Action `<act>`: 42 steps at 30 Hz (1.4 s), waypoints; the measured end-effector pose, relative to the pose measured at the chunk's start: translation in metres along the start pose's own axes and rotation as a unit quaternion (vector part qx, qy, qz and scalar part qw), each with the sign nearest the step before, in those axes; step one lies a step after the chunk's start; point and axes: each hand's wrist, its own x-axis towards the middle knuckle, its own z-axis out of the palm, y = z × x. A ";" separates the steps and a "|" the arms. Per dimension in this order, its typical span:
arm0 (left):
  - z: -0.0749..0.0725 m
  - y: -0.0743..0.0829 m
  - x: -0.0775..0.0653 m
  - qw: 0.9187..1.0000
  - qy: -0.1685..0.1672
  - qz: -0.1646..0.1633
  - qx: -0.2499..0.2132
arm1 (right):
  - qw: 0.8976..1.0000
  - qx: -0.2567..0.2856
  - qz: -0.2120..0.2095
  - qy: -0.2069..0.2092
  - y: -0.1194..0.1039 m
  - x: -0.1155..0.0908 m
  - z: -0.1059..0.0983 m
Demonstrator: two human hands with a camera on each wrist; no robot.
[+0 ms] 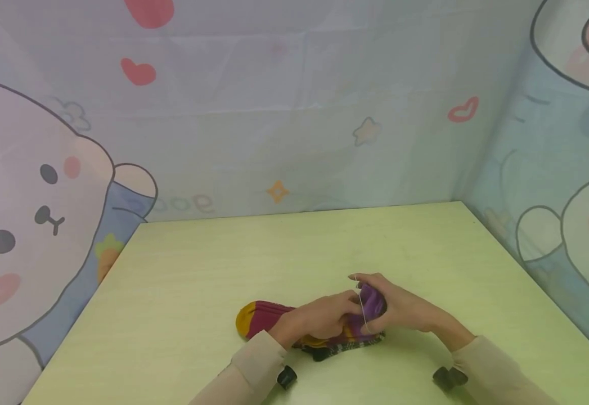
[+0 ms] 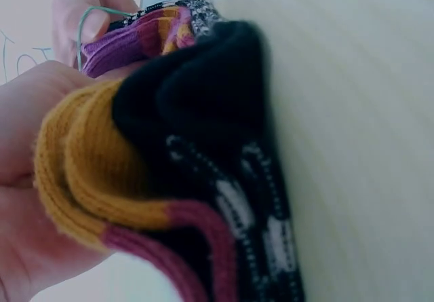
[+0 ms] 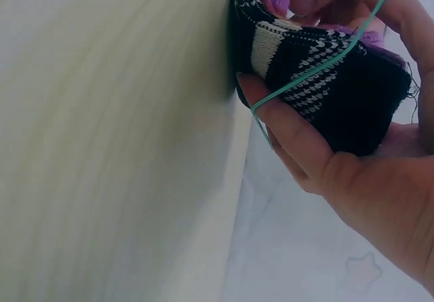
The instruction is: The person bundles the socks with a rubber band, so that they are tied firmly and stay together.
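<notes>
A bundle of socks lies on the table, maroon with yellow toes and heels and purple cuffs. Black-and-white patterned socks lie against them, underneath in the head view. My left hand grips the bundle near the cuffs; yellow heels bulge beside its palm in the left wrist view. Around the cuff end, my right hand has its thumb and fingers spread, with a thin green rubber band stretched between them. The band crosses the cuffs. Some of the left fingers are hidden behind the fabric.
The pale yellow-green table extends around the socks. A printed cloth with cartoon animals hangs behind and at the sides. Dark small devices sit at both wrists by the beige sleeves.
</notes>
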 end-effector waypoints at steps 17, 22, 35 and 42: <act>-0.007 -0.008 -0.002 0.999 0.002 0.005 -0.046 | 0.994 -0.107 -0.025 -0.002 0.006 0.004 0.001; -0.006 -0.004 -0.002 0.997 0.019 -0.025 -0.064 | 0.996 -0.092 0.008 0.000 0.006 0.002 0.000; -0.004 0.001 0.000 0.999 0.040 0.012 -0.025 | 0.999 -0.048 0.010 -0.003 0.001 0.003 0.001; -0.002 0.001 0.003 0.995 0.063 0.058 -0.057 | 0.997 -0.037 0.039 0.049 -0.001 0.003 0.000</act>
